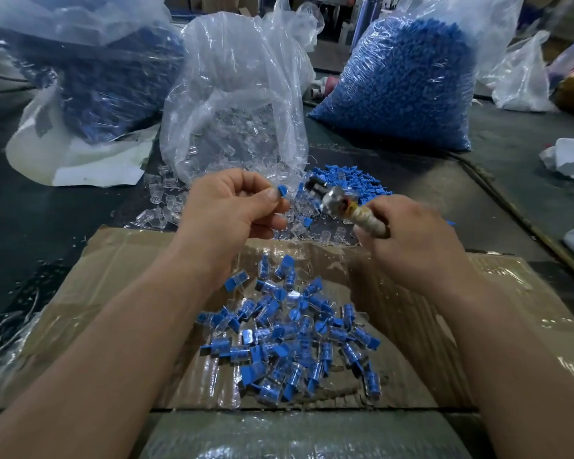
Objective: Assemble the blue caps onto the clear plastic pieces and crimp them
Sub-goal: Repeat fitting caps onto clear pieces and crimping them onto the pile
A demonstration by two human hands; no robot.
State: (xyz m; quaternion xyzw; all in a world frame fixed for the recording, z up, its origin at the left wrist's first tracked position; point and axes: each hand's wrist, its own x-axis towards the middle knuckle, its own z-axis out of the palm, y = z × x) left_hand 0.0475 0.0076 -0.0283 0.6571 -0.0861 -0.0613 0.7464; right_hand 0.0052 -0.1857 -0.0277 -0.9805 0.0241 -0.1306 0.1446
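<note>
Pinching a small blue plastic cap [281, 190] between thumb and forefinger, your left hand [226, 210] hovers over the far edge of the brown cardboard box [113, 260]. Your right hand [411, 240] curls round the tape-wrapped handle of a metal-headed tool [332, 202], whose blurred head is just beside the cap. Finished blue-and-clear pieces [289, 342] lie heaped in the box. Loose clear plastic pieces [166, 200] spill from a crumpled transparent bag [232, 94]. Loose blue caps [345, 180] lie beyond your hands, near a full bag of blue caps [405, 84].
</note>
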